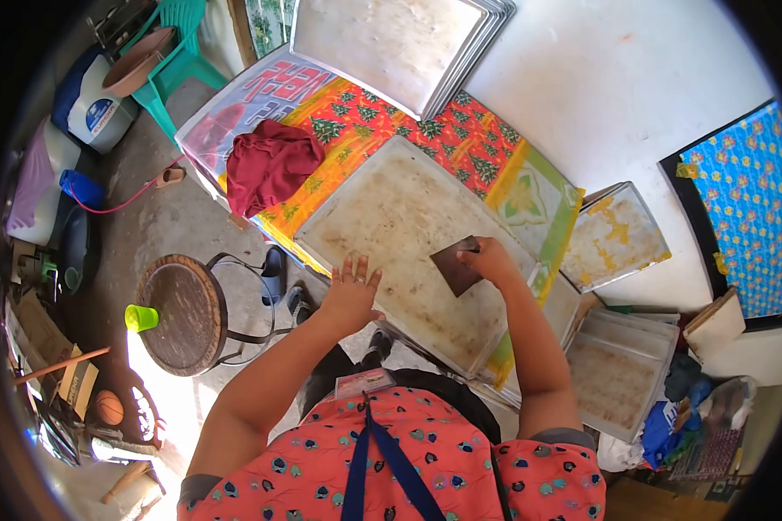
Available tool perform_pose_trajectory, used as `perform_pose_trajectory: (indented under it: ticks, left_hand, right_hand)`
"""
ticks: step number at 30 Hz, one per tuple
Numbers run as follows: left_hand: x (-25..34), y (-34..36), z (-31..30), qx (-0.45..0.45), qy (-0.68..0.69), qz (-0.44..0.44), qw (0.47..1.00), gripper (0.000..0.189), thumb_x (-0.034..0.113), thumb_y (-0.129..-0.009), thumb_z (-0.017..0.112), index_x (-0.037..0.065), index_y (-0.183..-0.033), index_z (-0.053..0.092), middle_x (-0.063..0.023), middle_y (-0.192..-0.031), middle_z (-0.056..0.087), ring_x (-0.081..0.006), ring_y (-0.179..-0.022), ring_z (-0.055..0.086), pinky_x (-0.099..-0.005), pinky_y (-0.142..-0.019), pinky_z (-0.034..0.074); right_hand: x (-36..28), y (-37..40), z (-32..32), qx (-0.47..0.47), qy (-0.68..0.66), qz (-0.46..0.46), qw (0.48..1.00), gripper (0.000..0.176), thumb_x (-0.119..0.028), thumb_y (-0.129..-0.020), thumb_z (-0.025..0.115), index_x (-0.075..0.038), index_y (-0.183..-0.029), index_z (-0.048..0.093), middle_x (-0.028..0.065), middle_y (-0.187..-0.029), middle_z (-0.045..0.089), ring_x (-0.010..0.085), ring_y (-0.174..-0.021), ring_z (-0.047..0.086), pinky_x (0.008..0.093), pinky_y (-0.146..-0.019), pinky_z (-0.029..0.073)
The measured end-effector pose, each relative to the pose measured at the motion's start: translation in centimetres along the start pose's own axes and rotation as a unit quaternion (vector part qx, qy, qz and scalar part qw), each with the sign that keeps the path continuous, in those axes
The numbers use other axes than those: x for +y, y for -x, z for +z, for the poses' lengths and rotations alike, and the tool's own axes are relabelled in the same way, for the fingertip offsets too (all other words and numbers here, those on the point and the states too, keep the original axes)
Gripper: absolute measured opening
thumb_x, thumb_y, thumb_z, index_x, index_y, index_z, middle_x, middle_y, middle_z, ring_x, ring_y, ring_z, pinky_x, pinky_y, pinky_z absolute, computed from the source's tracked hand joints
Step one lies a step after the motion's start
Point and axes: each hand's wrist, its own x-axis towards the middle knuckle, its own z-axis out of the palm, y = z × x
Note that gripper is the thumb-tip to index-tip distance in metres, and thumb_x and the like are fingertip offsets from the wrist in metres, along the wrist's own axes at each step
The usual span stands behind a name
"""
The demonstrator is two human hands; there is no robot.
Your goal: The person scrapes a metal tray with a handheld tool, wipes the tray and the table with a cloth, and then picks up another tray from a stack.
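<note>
A large metal tray (382, 217), its surface stained brown, lies on the table over a patterned cover (473, 139). My right hand (488, 260) grips a dark brown flat scraper-like piece (456, 266) by its right corner, with the piece against the tray's surface. At the tray's near left edge, my left hand (352, 300) rests with its fingers spread and holds nothing. A crumpled dark red cloth (274, 165) lies on the table beyond the tray, to the left.
Stacked trays (391, 43) sit at the table's far end. More trays (617, 234) lean by the wall at right, others (621, 369) below. A round wooden stool (182, 317) with a green cup (141, 318) stands at left, near a green chair (169, 74).
</note>
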Motion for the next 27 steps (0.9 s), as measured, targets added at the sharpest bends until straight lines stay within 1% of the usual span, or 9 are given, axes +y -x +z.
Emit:
perform_pose_trajectory:
  ticks: [2, 5, 8, 11, 14, 20, 23, 26, 27]
  left_hand:
    - [0.1, 0.1, -0.1, -0.007, 0.0, 0.003, 1.0, 0.09, 0.049, -0.076, 0.069, 0.007, -0.145, 0.03, -0.0282, -0.151, 0.018, -0.0496, -0.138, 0.019, -0.0592, -0.108, 0.023]
    - [0.1, 0.0, -0.3, -0.008, 0.004, -0.004, 1.0, 0.09, 0.05, -0.076, 0.069, 0.007, -0.145, 0.03, -0.028, -0.151, 0.018, -0.0496, -0.138, 0.019, -0.0592, -0.108, 0.023]
    - [0.1, 0.1, 0.0, -0.007, -0.004, 0.001, 1.0, 0.089, 0.05, -0.076, 0.069, 0.007, -0.145, 0.031, -0.028, -0.151, 0.019, -0.0496, -0.138, 0.019, -0.0592, -0.108, 0.023]
    - [0.0, -0.1, 0.1, 0.006, -0.007, 0.002, 1.0, 0.089, 0.05, -0.076, 0.069, 0.007, -0.144, 0.032, -0.0281, -0.15, 0.02, -0.0496, -0.137, 0.02, -0.0592, -0.108, 0.024]
    - [-0.1, 0.1, 0.1, 0.009, -0.013, 0.007, 1.0, 0.089, 0.05, -0.076, 0.069, 0.007, -0.144, 0.032, -0.028, -0.15, 0.021, -0.0495, -0.137, 0.021, -0.0591, -0.108, 0.025]
    - [-0.1, 0.1, 0.1, 0.012, -0.013, 0.005, 1.0, 0.089, 0.05, -0.076, 0.07, 0.007, -0.144, 0.032, -0.0281, -0.15, 0.021, -0.0494, -0.136, 0.022, -0.0592, -0.107, 0.025]
    - [0.1, 0.0, 0.0, 0.011, -0.008, 0.009, 1.0, 0.089, 0.05, -0.075, 0.07, 0.007, -0.144, 0.032, -0.0279, -0.15, 0.021, -0.0492, -0.136, 0.023, -0.0592, -0.107, 0.026]
    - [-0.1, 0.1, 0.2, 0.018, -0.008, 0.004, 1.0, 0.09, 0.05, -0.075, 0.07, 0.007, -0.144, 0.032, -0.0277, -0.15, 0.021, -0.049, -0.136, 0.023, -0.059, -0.107, 0.026]
    - [-0.2, 0.0, 0.4, 0.019, -0.011, 0.005, 1.0, 0.09, 0.05, -0.075, 0.07, 0.007, -0.144, 0.032, -0.0277, -0.15, 0.021, -0.0491, -0.136, 0.023, -0.059, -0.107, 0.026]
  right_hand:
    - [0.0, 0.2, 0.1, -0.02, 0.011, -0.012, 1.0, 0.016, -0.014, -0.079, 0.07, -0.001, -0.087, 0.067, 0.0041, -0.072, 0.065, 0.013, -0.064, 0.059, 0.0296, -0.06, 0.046]
    - [-0.1, 0.2, -0.2, 0.005, -0.035, 0.032, 0.999, 0.015, -0.013, -0.079, 0.07, -0.001, -0.087, 0.067, 0.0038, -0.072, 0.065, 0.0129, -0.063, 0.058, 0.0296, -0.06, 0.046]
    - [0.7, 0.3, 0.6, -0.024, -0.04, -0.015, 0.999, 0.014, -0.012, -0.079, 0.069, -0.001, -0.087, 0.067, 0.0037, -0.072, 0.065, 0.0126, -0.062, 0.058, 0.0291, -0.059, 0.046]
    - [0.8, -0.5, -0.1, 0.014, -0.012, -0.001, 1.0, 0.014, -0.012, -0.08, 0.069, -0.001, -0.088, 0.067, 0.004, -0.072, 0.065, 0.0129, -0.062, 0.058, 0.0281, -0.059, 0.046]
    - [-0.6, 0.9, 0.6, -0.018, -0.005, -0.001, 1.0, 0.014, -0.012, -0.08, 0.069, -0.001, -0.089, 0.067, 0.0039, -0.072, 0.065, 0.0127, -0.062, 0.059, 0.0276, -0.058, 0.046]
    - [0.8, -0.3, 0.4, 0.047, 0.035, -0.037, 0.998, 0.015, -0.011, -0.08, 0.068, 0.0, -0.091, 0.067, 0.0052, -0.073, 0.066, 0.0134, -0.064, 0.06, 0.0297, -0.058, 0.047]
    - [0.4, -0.7, -0.5, 0.017, 0.027, -0.012, 0.999, 0.022, -0.013, -0.078, 0.07, 0.001, -0.094, 0.067, 0.0088, -0.077, 0.068, 0.0159, -0.067, 0.063, 0.0312, -0.062, 0.049]
    - [0.7, -0.8, -0.8, 0.044, -0.103, -0.036, 0.993, 0.022, -0.015, -0.078, 0.071, 0.001, -0.092, 0.067, 0.0078, -0.078, 0.068, 0.0156, -0.067, 0.062, 0.0313, -0.061, 0.049]
    - [1.0, -0.8, -0.3, 0.021, -0.102, -0.026, 0.994, 0.022, -0.015, -0.078, 0.071, 0.001, -0.092, 0.067, 0.0075, -0.079, 0.068, 0.0153, -0.067, 0.062, 0.0312, -0.061, 0.049]
